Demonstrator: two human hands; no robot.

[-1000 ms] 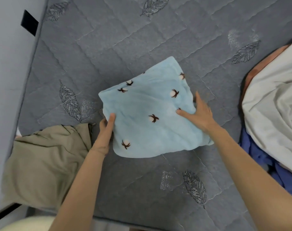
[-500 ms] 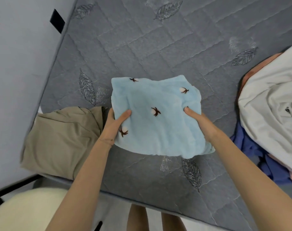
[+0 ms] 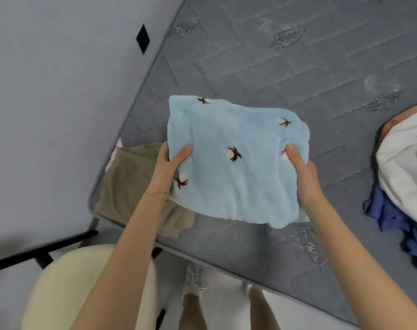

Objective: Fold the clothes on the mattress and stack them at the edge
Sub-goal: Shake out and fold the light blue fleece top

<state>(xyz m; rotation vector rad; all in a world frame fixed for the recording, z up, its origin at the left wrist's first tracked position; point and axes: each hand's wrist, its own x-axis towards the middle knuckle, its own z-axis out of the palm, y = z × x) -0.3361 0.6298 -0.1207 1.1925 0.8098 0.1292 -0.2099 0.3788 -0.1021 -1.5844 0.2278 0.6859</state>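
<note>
My left hand and right hand each grasp a side of the folded blue fleece, thumbs on top. Since a second ago it has risen off the mattress and shifted toward the folded khaki garment, now overlapping that garment's right edge.

Light-blue cloth with brown-and-white sprigs — grey leaf-quilted mattress, khaki garment beside it.
</note>
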